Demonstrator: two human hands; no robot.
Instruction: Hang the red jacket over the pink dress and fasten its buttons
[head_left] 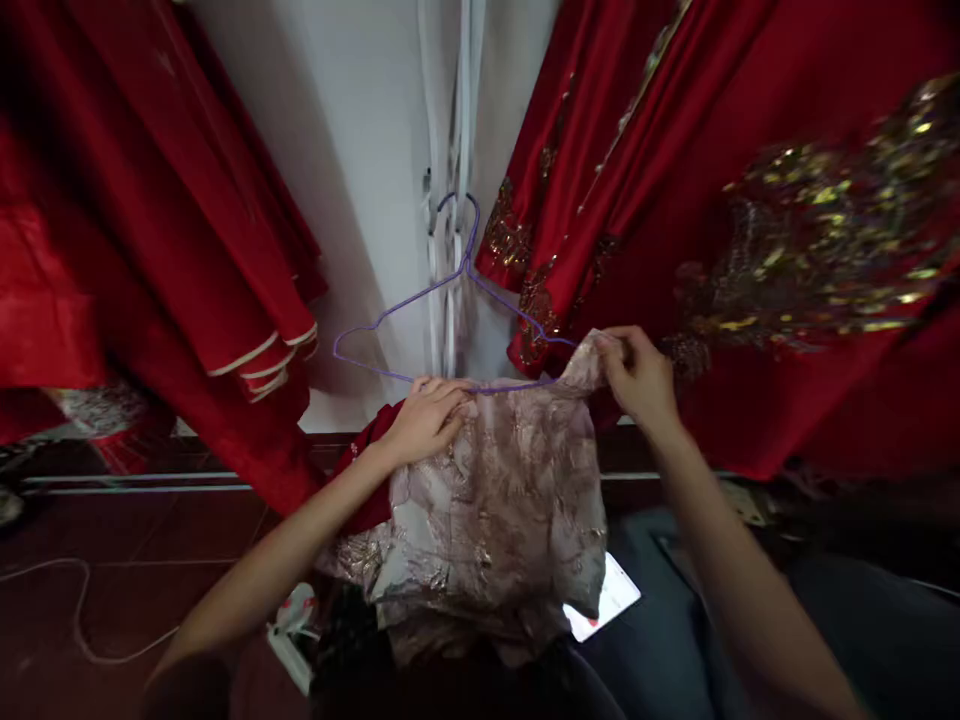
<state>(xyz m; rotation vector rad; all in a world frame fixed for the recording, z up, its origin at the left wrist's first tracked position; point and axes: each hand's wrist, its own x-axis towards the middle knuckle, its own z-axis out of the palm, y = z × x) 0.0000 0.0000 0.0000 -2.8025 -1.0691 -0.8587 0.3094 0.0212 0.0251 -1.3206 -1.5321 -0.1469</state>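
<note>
A shiny beige-and-gold brocade garment (495, 500) hangs down in front of me. A thin purple clothes hanger (424, 292) stands behind its top edge, hook upward. The hanger's right end goes into the garment's right shoulder, while its left end sticks out bare. My right hand (641, 380) is closed, pinching that right shoulder between thumb and fingers. At the garment's upper left, my left hand (427, 420) grips the top edge beside the hanger's lower bar, fingers curled over the cloth. Dark red cloth (371, 500) shows beneath my left forearm.
Red garments (172, 200) hang at left, and red ones with gold trim (570, 170) at right. Gold sequins (847, 220) glitter on the far right. White straps (454, 120) run down the pale wall. A lit phone (611, 597) lies below the garment. A white cable (82, 620) crosses the floor.
</note>
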